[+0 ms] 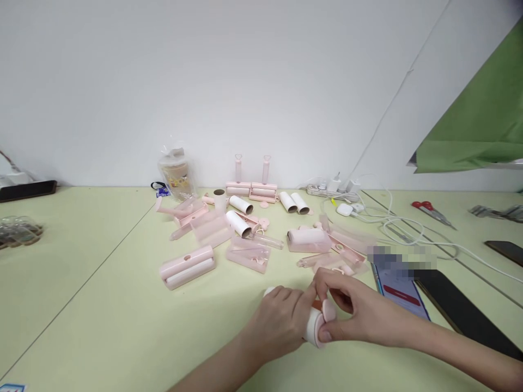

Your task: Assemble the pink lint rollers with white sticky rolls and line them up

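— Holding what in the left hand [281, 317]?
— Wrapped round a white roll [311, 325], over the worktop's [102, 294] near part, just right of middle, probably to steady it
— And with the right hand [357, 313]?
— Pinching a pink cap [329, 310] at the roll's right end, likely for finer control than a full grip
— On the far side?
— Strewn with pink cases [178, 265] and white tubes [237, 224], apparently for easy reach

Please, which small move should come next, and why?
Perhaps the right hand should press the pink piece gently against the end of the white roll: it holds that piece there, and the left hand grips the roll.
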`<state>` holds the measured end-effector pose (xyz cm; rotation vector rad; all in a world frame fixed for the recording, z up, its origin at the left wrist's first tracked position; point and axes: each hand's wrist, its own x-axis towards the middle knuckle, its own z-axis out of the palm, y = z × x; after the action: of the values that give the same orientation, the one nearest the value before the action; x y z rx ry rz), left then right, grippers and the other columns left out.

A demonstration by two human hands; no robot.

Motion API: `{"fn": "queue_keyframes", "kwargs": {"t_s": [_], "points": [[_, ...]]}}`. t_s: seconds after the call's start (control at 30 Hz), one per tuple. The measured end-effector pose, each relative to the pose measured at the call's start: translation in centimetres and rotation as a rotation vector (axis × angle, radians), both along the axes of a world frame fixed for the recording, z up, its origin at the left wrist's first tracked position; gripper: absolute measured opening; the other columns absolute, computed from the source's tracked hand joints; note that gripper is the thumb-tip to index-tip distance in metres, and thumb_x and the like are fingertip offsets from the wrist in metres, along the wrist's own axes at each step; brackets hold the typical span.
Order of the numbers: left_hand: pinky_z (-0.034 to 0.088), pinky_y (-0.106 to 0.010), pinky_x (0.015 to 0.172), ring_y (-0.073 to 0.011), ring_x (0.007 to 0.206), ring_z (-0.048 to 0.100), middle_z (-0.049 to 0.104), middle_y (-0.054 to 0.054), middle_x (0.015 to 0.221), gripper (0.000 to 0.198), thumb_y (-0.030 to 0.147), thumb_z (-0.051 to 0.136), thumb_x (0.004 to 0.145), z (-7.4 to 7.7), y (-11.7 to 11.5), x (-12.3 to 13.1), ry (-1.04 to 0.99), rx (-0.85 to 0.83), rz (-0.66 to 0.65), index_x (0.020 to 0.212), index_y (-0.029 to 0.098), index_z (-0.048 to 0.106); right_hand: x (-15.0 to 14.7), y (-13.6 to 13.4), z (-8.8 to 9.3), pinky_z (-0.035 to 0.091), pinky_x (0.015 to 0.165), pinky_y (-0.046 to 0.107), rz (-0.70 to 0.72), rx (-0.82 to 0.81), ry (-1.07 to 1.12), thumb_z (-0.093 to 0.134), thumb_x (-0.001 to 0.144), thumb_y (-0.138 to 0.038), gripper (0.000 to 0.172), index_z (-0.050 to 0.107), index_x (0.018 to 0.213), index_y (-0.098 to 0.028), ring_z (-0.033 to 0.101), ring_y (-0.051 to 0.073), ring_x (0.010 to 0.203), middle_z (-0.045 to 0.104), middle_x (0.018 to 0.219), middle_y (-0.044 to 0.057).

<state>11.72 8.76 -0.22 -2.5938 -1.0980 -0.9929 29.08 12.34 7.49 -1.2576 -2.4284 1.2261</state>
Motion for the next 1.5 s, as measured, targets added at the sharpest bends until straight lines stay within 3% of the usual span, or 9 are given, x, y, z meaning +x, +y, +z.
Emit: {"fn": "queue_keyframes", "kwargs": {"t_s": [0.17,0.63,1.0,1.2,1.33,1.4,1.5], "points": [[0.047,-0.031,0.059,-0.0186,0.068,0.059,0.065,-0.006,0.079,0.031,0.014,0.04,0.084,0.2,-0.5,0.1,0.026,0.025,0.023,0.114,0.007,0.044,0.1,-0.7,-1.1,0.029,0.051,0.022,-0.04,-0.209,0.122,0.077,0.059,-0.033,0.043,0.036,0.067,-0.022,0.037,0.011,0.058,0.048,0.066,-0.007],[0.046,-0.031,0.058,-0.0183,0.065,0.058,0.062,-0.005,0.076,0.023,0.016,0.035,0.086,0.0,-0.2,-0.2,0.073,0.039,-0.02,0.105,0.01,0.046,-0.2,-0.3,-2.2,0.026,0.048,0.021,-0.012,-0.218,0.169,0.079,0.051,-0.032,0.051,0.029,0.057,-0.022,0.034,0.009,0.055,0.041,0.058,-0.008],[0.045,-0.029,0.06,-0.0168,0.065,0.057,0.061,-0.003,0.074,0.013,0.017,0.037,0.086,0.0,-0.3,-0.2,0.093,0.02,-0.035,0.086,0.015,0.05,-0.5,0.0,-1.4,0.024,0.046,0.021,0.051,-0.276,0.133,0.077,0.053,-0.028,0.05,0.029,0.052,-0.02,0.032,0.007,0.052,0.039,0.054,-0.009],[0.046,-0.029,0.057,-0.0171,0.062,0.058,0.062,-0.003,0.071,0.012,0.015,0.039,0.082,-0.1,0.0,-0.3,0.043,-0.015,-0.03,0.079,0.015,0.051,-0.6,-0.4,-1.4,0.024,0.045,0.021,0.078,-0.139,0.093,0.072,0.062,-0.035,0.049,0.026,0.054,-0.021,0.029,0.008,0.051,0.032,0.053,-0.009],[0.046,-0.029,0.056,-0.0182,0.063,0.062,0.066,-0.003,0.073,0.011,0.023,0.046,0.08,0.0,0.2,-0.4,-0.061,-0.135,-0.036,0.08,0.016,0.054,-0.2,-0.4,-0.2,0.03,0.045,0.022,0.163,0.244,-0.077,0.066,0.07,-0.038,0.031,0.041,0.063,-0.021,0.039,0.01,0.05,0.043,0.056,-0.006],[0.046,-0.029,0.056,-0.0193,0.064,0.063,0.068,-0.003,0.075,0.018,0.034,0.057,0.074,0.4,0.3,-0.6,-0.189,-0.309,0.005,0.082,0.018,0.056,0.1,0.0,0.4,0.037,0.048,0.025,0.177,0.45,-0.061,0.066,0.071,-0.041,0.03,0.05,0.084,-0.02,0.047,0.011,0.053,0.057,0.079,0.002],[0.045,-0.026,0.053,-0.017,0.062,0.061,0.066,0.0,0.073,0.026,0.037,0.067,0.065,1.1,0.5,-1.0,-0.43,-0.576,0.115,0.081,0.019,0.056,0.1,0.7,0.4,0.049,0.057,0.029,0.12,0.557,0.134,0.065,0.074,-0.04,0.051,0.041,0.116,-0.023,0.057,0.014,0.066,0.05,0.117,0.01]]}}
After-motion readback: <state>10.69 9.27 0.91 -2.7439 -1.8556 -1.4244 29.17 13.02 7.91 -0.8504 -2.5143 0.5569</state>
